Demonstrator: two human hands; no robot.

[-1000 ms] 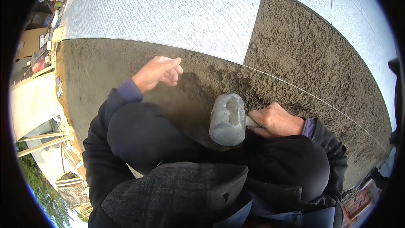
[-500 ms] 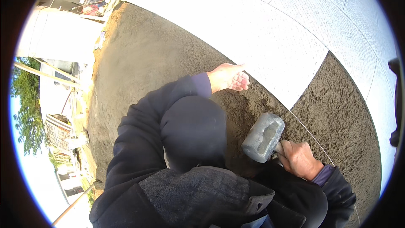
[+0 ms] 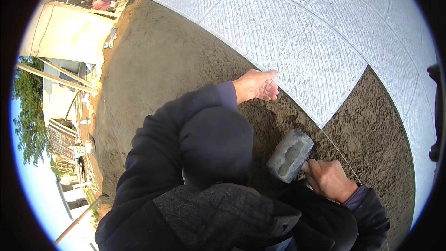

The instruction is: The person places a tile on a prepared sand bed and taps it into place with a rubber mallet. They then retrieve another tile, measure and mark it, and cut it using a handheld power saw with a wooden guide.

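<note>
My right hand [image 3: 332, 179] is closed round the short handle of a mallet with a thick, grey, worn cylindrical head [image 3: 291, 155]. That head is just above the rough mortar bed [image 3: 181, 56], close to the near corner of a pale grey, grooved paving slab [image 3: 283, 42]. Up at the slab's left edge is my left hand [image 3: 257, 85], its thumb at the rim and its loosely bent fingers hanging over the mortar, apart and holding nothing. Whether the thumb presses on the slab I cannot tell. A thin string line [image 3: 341, 154] runs from the slab's corner toward my right sleeve.
More grooved slabs [image 3: 395, 56] lie beyond and to the right, with a wedge of bare mortar [image 3: 376, 116] between. My dark-clad knee [image 3: 216, 146] rises between my arms. Far left are a pale board wall [image 3: 69, 30], timber props [image 3: 55, 78], a bucket [image 3: 89, 145] and a long pole [image 3: 81, 218].
Glare on the slabs has faded, so their grooves show clearly. Both hands and the mallet stay nearly in place, with only slight shifts in the picture.
</note>
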